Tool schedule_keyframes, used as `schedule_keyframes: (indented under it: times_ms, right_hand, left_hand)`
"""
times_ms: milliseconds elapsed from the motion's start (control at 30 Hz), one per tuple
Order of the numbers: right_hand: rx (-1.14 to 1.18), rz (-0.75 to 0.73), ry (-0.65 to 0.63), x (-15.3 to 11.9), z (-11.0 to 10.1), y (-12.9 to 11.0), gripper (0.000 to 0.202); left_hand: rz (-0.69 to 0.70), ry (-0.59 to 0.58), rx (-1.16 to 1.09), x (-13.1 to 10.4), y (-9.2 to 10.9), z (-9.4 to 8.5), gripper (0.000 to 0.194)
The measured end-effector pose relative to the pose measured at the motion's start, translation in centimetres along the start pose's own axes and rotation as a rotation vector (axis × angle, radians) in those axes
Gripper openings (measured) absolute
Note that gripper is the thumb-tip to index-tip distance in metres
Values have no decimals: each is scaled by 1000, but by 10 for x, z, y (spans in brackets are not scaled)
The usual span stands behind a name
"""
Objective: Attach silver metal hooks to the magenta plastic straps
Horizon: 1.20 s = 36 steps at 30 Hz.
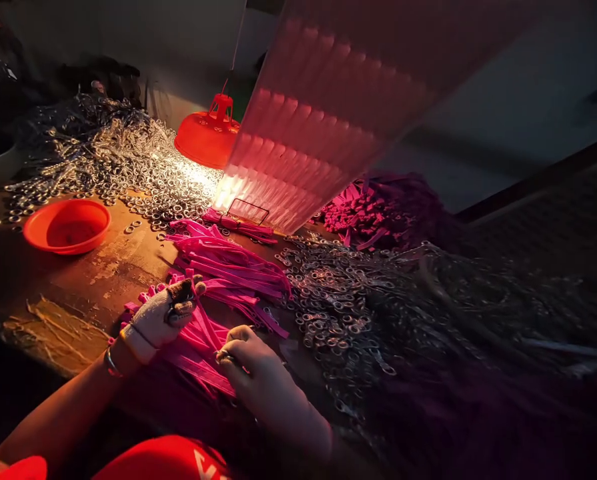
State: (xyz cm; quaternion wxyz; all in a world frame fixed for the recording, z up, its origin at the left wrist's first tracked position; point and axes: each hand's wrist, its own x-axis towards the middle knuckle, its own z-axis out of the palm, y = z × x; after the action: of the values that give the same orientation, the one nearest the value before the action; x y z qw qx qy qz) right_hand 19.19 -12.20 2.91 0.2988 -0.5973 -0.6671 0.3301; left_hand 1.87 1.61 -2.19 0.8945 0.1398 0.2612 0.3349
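White-gloved left hand [159, 317] grips flat bright-pink fabric strip [206, 325], apparently steadying it — bare right hand [259, 363] pinches small piece [223, 357], unclear, above brown tabletop [123, 257]; silver ring-ended metal clasps [331, 300] nearby, likely for reach.

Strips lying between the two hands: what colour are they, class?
The strips are bright pink, seen best in the head view.
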Motion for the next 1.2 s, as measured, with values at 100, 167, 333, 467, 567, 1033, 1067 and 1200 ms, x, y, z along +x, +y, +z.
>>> schedule_keyframes:
  times_ms: [100,167,333,467,567,1033,1067,1200]
  right_hand:
    - [89,-6,-43,-7,-4,-2,19]
    - [90,-17,25,-7,-10,-2,14]
    - [-49,-34,255,2,-18,3,27]
    - [-307,-53,267,5,-13,2,24]
    - [-576,-25,263,1,-7,0,21]
    - [-619,97,102,-16,-16,2,45]
    - [-602,131,53,-15,-19,1,51]
    - [-644,259,-82,-11,-21,2,30]
  left_hand:
    - [42,51,50,-7,1,14,14]
    - [61,52,187,-13,-4,24,6]
    - [88,45,604,-29,-27,42,14]
    - [98,9,799,-35,-37,50,26]
    - [139,-48,1023,-39,-38,56,27]
    - [233,-247,1561,-29,-40,54,29]
    - [239,-232,1558,-30,-42,53,29]
    - [252,-229,1618,-33,-48,50,27]
